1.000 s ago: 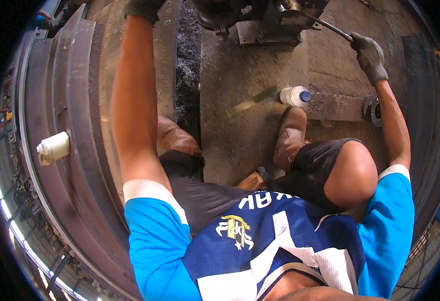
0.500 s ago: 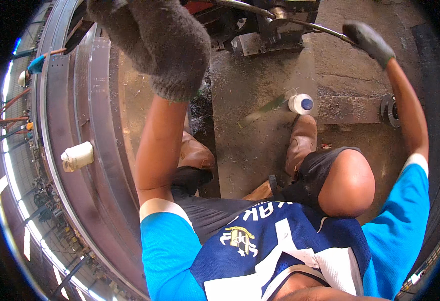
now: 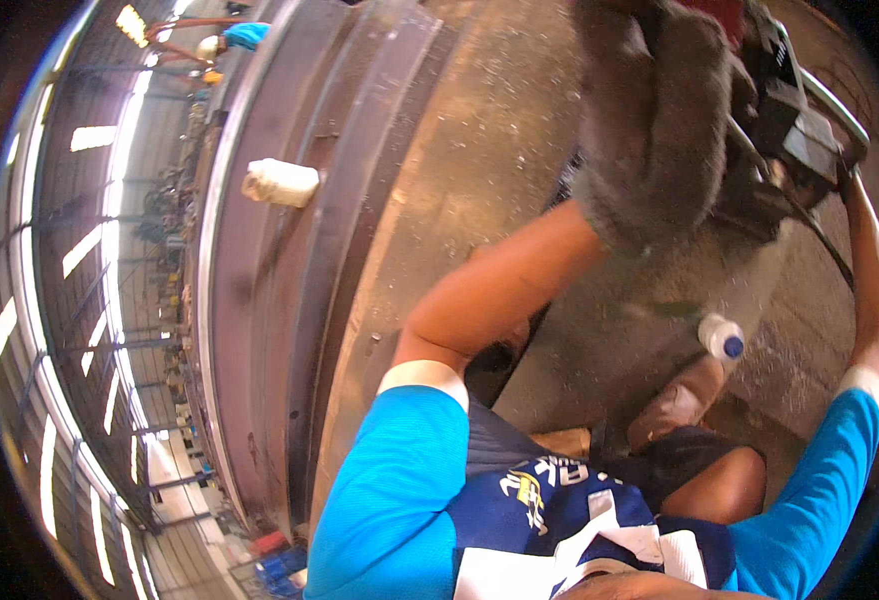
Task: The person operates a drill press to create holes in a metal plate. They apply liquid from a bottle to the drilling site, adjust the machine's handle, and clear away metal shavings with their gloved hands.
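My left hand [image 3: 654, 130], in a thick dark grey knitted glove, is large at the top of the view. It is closed beside a dark machine with a red part [image 3: 724, 18]; its fingertips and anything in them are hidden. At the far right, my right hand [image 3: 852, 140], in a paler grey glove, is up against the side of the machine [image 3: 794, 135]. Its fingers are blurred and partly hidden. A thin metal rod [image 3: 814, 230] slants from the machine down past my right forearm.
A white bottle with a blue cap [image 3: 721, 337] stands by my brown shoe [image 3: 674, 405]. Long steel beams [image 3: 349, 150] lie on the left, with a whitish plastic container [image 3: 281, 183] on top. Metal shavings are scattered over the floor [image 3: 489, 130]. Farther off, a person in blue [image 3: 247, 36] is visible.
The view has swung, so the beams, machine and bottle sit farther right. My right hand has left the outer end of the rod and is nearer the machine body. My left hand remains beside the machine.
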### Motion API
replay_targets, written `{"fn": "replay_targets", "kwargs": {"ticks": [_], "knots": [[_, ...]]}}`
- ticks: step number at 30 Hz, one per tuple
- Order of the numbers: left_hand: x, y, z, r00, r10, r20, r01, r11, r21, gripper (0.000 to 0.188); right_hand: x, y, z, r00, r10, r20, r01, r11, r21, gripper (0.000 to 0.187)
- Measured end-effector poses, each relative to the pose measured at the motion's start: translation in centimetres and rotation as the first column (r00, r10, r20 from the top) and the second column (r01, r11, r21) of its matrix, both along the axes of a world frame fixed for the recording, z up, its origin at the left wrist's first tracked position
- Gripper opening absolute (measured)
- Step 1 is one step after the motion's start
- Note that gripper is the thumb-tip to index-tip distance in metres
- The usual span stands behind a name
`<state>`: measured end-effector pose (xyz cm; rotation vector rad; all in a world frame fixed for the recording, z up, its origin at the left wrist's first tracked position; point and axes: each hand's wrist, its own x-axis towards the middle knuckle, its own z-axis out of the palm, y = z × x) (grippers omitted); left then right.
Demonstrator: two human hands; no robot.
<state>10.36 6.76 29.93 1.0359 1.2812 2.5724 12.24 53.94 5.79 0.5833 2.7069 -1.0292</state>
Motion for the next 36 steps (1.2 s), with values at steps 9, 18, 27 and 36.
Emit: {"fn": "replay_targets", "kwargs": {"ticks": [9,18,27,36], "knots": [[-1.3,0.1,0.1,0.973,0.083,-0.214,-0.096,0.994,-0.049,0.048,4.7,0.9,2.2,0.990,-0.063,0.127,0.079,0.988,-0.130,0.039],[0.0,-0.6,-0.1,0.958,0.267,-0.101,-0.275,0.959,-0.075,0.037,13.6,-9.6,15.8,0.999,0.026,-0.023,-0.025,0.999,0.028,0.043],[0.0,-2.7,-13.9,0.630,0.519,-0.577,-0.728,0.654,-0.206,0.064,2.7,-36.4,26.9,0.734,0.127,-0.668,-0.507,0.756,-0.413,0.042],[14.7,-1.9,-32.4,0.960,-0.263,-0.099,-0.028,0.263,-0.964,0.144,-10.3,-44.6,23.8,0.581,0.738,-0.343,-0.550,0.667,0.502,0.036]]}}
